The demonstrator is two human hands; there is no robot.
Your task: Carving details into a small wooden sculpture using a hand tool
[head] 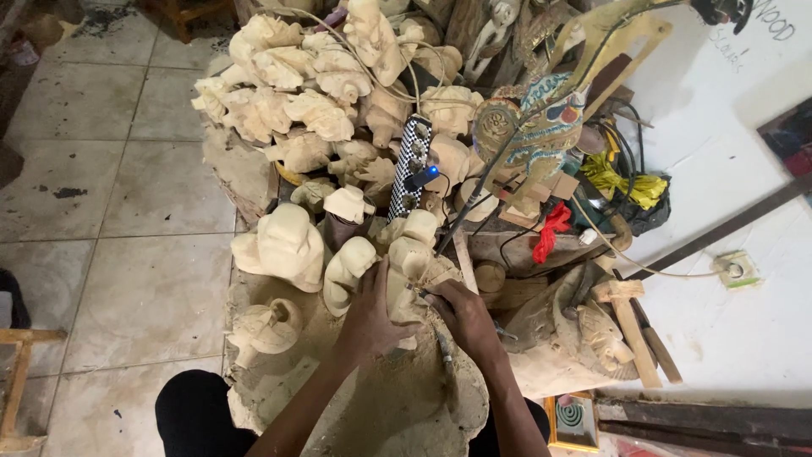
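A pale carved wooden figure (412, 258) stands on a dusty cloth-covered work spot just ahead of me. My left hand (370, 315) wraps around its lower body and steadies it. My right hand (463, 316) grips a thin rotary carving tool (441, 343), whose tip touches the right side of the figure. Sawdust coats the cloth (372, 398) under both hands.
Several unfinished pale wood carvings (292, 101) are piled beyond and left of the work spot. A checkered power strip (409, 165) with a blue light lies among them. A wooden mallet (630, 326) lies at the right by the white wall. Tiled floor (127, 211) spreads to the left.
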